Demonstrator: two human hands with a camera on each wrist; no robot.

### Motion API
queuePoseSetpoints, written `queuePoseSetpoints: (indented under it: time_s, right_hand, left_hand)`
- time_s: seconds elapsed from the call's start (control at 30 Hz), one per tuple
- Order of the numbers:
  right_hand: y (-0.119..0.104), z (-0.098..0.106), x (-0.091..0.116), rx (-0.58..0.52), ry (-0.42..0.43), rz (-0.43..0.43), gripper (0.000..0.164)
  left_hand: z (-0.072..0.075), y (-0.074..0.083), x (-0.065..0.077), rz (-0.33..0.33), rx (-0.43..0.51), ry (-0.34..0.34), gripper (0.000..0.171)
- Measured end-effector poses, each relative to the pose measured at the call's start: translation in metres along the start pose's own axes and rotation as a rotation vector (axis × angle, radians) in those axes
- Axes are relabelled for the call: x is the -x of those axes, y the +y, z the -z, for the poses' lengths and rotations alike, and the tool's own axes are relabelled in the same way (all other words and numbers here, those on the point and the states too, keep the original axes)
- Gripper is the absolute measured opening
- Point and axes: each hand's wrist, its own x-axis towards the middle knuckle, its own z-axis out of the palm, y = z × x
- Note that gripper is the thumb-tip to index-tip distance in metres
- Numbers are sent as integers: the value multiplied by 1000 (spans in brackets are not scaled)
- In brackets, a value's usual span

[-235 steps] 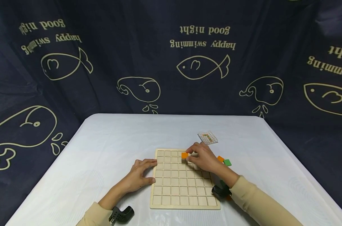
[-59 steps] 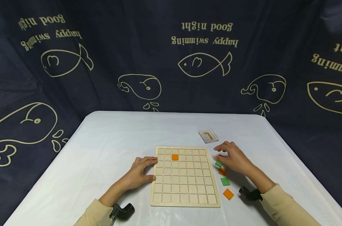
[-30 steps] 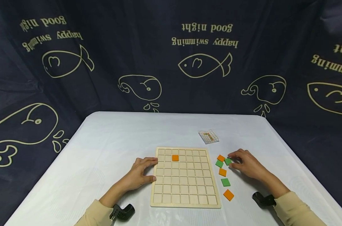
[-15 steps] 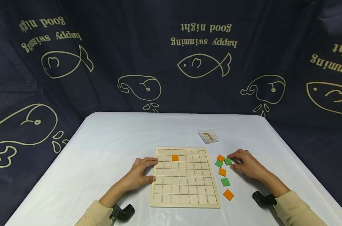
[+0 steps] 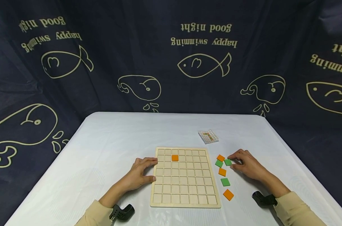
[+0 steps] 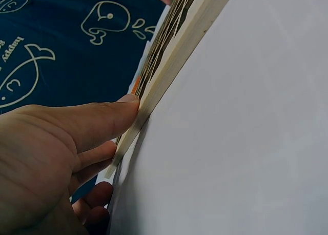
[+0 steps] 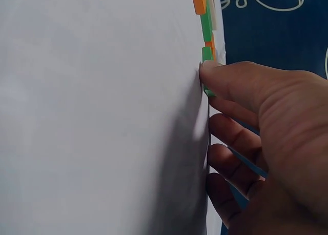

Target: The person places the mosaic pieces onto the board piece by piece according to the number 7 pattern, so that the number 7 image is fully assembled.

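Note:
A wooden grid board [image 5: 186, 206] lies on the white table, with one orange tile [image 5: 175, 158] in a cell of its second row from the far side. At the board's left edge rests my left hand [image 5: 138, 175], fingers and thumb fairly straight against the rim; the left wrist view shows the thumb [image 6: 110, 114] touching the board's side [image 6: 174, 60]. To the right of the board, my right hand [image 5: 248, 164] has index finger and thumb at a green tile [image 5: 228, 162], pinching its edges. The right wrist view shows the thumb [image 7: 218, 73] partly covering that tile.
More loose tiles lie along the board's right side: an orange tile [image 5: 220, 158], a green tile [image 5: 219, 163], another orange tile [image 5: 222, 172], a green one [image 5: 225, 182] and an orange one [image 5: 228, 194]. Beyond the board lies a printed pattern card [image 5: 208, 137].
The orange tile my right hand held over the board now lies in a cell. That hand has moved right to the loose tiles; the green tile there has shifted slightly. My left hand stays put.

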Motion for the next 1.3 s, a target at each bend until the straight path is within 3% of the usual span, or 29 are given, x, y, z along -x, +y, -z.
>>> queuePoseSetpoints:
  time_s: [0.93, 1.3]
  right_hand:
    - [3, -4, 3, -3, 61, 24, 18]
    - [-3, 0, -1, 6, 47, -43, 22]
  left_hand:
    - [0, 1, 0, 2, -11, 7, 58]
    - [0, 0, 0, -8, -13, 7, 58]
